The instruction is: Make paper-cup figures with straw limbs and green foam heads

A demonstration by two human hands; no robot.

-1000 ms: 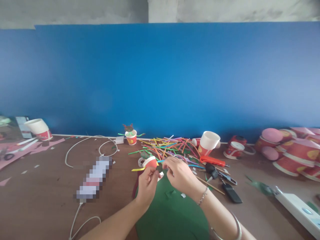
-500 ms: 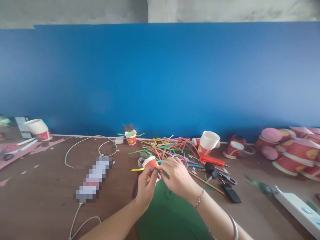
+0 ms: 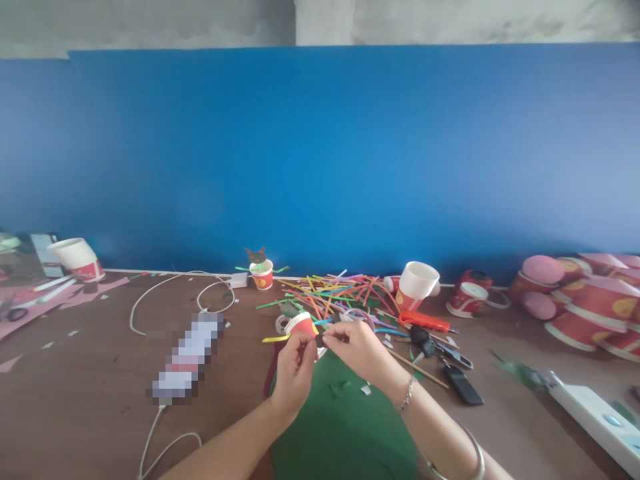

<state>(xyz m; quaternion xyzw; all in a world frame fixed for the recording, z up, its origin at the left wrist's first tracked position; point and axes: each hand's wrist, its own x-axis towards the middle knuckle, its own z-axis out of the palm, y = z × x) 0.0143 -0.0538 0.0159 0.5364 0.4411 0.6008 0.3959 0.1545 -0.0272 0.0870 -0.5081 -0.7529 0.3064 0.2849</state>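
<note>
Small dark paper-like piece [image 3: 319,341], held from both sides
Left hand [image 3: 293,373], right hand [image 3: 357,347]: fingers clamped on it; red-and-white paper cup [image 3: 300,325] just beyond, green sheet [image 3: 345,433] below

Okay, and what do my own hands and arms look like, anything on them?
Your left hand is ungloved, its forearm without sleeve or jewellery. Your ungloved right hand has a silvery link bracelet at the wrist and a smooth silvery bangle farther up.
</note>
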